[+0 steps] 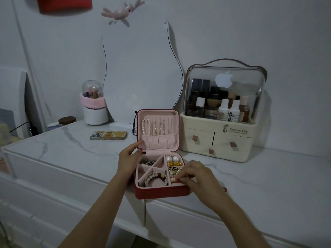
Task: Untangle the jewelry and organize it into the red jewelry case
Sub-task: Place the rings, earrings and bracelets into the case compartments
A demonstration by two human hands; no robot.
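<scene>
At about nine o'clock from the red jewelry case (162, 192), I see a phone (108, 135) lying flat on the white desk (71, 149), and behind it a white cup with a clear dome (94, 102). My left hand (128, 158) rests on the left edge of the case, with the thumb touching the pink pocket of the raised lid (157, 129); its fingers are loosely curled against the side. The case sits open near the front edge of the desk. A pearl string (146, 127) and thin chains hang in the lid. In the bottom tray, a bead bracelet (156, 179) lies at six o'clock and two big pearl earrings (172, 159) at one o'clock. My right hand (198, 178) is over the right side of the tray, its fingers (180, 177) pinching a small piece I cannot make out. At three o'clock stands a cream makeup box (219, 140) full of bottles.
</scene>
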